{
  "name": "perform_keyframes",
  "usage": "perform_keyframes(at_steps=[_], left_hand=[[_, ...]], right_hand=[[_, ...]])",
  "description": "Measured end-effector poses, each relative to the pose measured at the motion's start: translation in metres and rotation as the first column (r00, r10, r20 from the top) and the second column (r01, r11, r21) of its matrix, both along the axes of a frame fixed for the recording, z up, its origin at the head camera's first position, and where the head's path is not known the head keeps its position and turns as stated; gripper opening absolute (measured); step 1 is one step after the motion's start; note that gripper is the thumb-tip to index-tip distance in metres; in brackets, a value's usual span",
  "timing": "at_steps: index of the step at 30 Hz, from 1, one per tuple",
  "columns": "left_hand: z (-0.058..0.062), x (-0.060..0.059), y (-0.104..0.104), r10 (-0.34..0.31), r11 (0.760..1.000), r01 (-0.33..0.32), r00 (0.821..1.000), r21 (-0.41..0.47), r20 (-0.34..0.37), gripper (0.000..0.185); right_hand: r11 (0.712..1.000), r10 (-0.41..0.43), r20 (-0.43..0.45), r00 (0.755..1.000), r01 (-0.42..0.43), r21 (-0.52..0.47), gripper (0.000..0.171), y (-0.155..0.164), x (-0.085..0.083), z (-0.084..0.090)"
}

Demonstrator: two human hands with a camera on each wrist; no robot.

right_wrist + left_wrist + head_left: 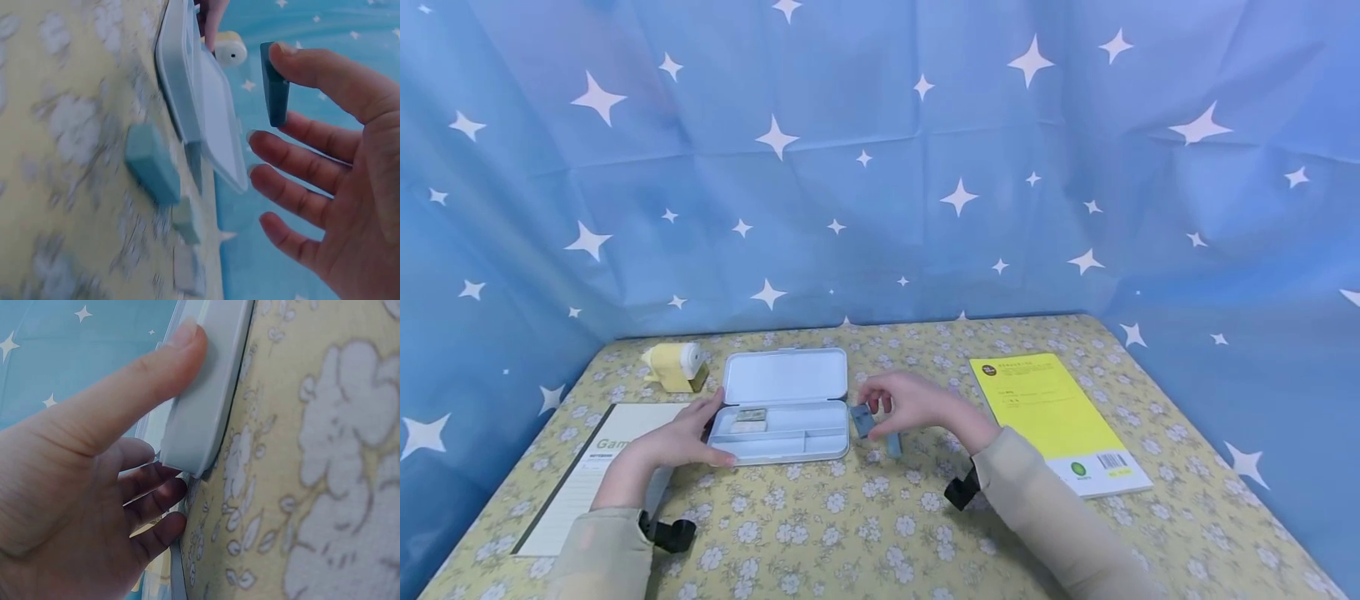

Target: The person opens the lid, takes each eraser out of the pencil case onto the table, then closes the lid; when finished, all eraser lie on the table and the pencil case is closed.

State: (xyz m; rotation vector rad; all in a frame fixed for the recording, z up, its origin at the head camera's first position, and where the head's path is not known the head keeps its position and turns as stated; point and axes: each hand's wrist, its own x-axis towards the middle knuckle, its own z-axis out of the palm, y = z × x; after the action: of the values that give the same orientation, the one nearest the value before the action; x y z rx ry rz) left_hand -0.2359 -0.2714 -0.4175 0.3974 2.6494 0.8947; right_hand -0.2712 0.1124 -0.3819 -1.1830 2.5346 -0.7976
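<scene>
A pale blue pencil case [827,447] lies with its lid [786,375] raised toward the back. My left hand [681,433] holds its left end, the thumb along the front wall and the other fingers at the end. In its rear compartment sit small eraser-like blocks [750,420], one grey-green, one whitish. Just off the right end, my right hand [906,404] pinches a small dark blue-grey eraser [275,87] between thumb and fingers, above the cloth. Under that hand lies a light blue block [893,445]; the right wrist view also shows a small greenish block [186,220] and a greyish one [189,270].
A yellow crank pencil sharpener [674,367] stands behind the left hand. A notebook [580,492] lies partly under the left forearm. To the right is a yellow and white book [1045,408]. Flowered cloth covers the table, with a starry blue curtain [880,208] behind.
</scene>
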Motion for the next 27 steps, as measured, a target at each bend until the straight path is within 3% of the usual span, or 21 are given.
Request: perform_keyframes(at_steps=[14, 27], left_hand=[[0.001, 0.003, -0.004, -0.006, 1.0, 0.006, 1.0, 0.014, 0.003, 0.122], [0.002, 0.002, 0.002, -0.014, 1.0, 0.014, 1.0, 0.01, -0.008, 0.122]], right_hand=[[0.985, -0.173, 0.016, 0.985, 0.173, -0.002, 0.036, 0.044, 0.011, -0.012], [0.984, -0.178, 0.011, 0.984, 0.177, 0.02, 0.031, 0.066, 0.015, -0.02]])
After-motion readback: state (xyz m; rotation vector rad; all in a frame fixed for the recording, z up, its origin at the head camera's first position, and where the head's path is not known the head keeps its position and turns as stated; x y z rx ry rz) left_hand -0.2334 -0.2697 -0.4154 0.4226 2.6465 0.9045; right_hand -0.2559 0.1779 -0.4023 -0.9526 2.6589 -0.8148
